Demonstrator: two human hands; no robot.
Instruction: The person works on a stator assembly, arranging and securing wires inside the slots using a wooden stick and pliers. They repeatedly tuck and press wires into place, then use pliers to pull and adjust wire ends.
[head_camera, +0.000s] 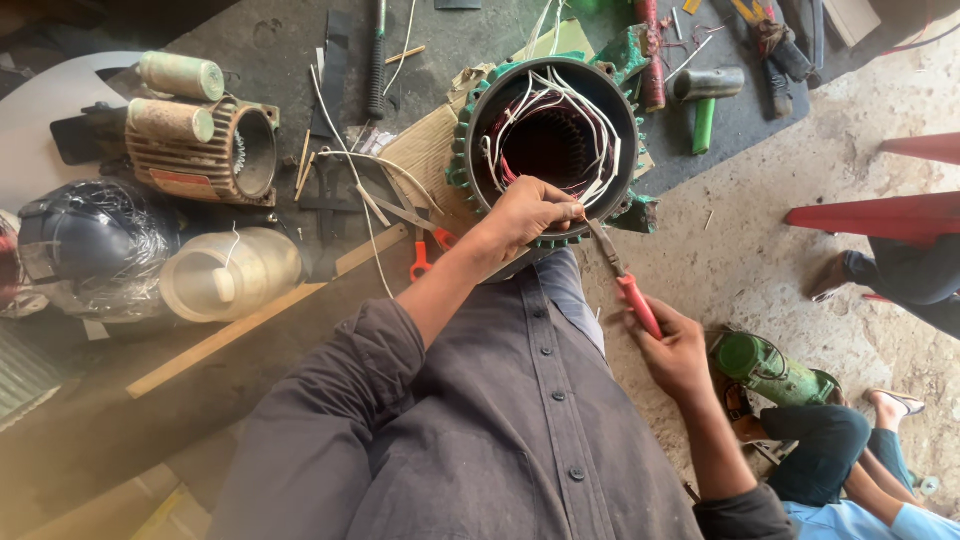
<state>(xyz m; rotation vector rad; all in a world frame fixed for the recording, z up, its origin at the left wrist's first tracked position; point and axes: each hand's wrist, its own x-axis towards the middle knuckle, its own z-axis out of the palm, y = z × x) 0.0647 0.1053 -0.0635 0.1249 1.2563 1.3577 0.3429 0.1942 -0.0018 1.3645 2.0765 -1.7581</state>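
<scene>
Gripping motor stator (552, 140) rim with left hand (528, 212), right hand (672, 350) clutching red-handled pliers (622, 280) beside it

Hammer (706, 95) right of stator housing (552, 140)

I have one view only, from the camera on the person's head, tilted steeply down over the chest and forearms. It faces the ground ahead of the body, and the green motor housing (548, 140) sits just above centre, close enough that its white leads show singly. Relative to that housing, the left hand (528, 212) rests on its near rim and the right hand (672, 352) lies nearer the lens, lower right. Left of the housing the frame reaches a ribbed motor (205, 150) (the far-left edge blurs). No second view overlaps this one.
</scene>
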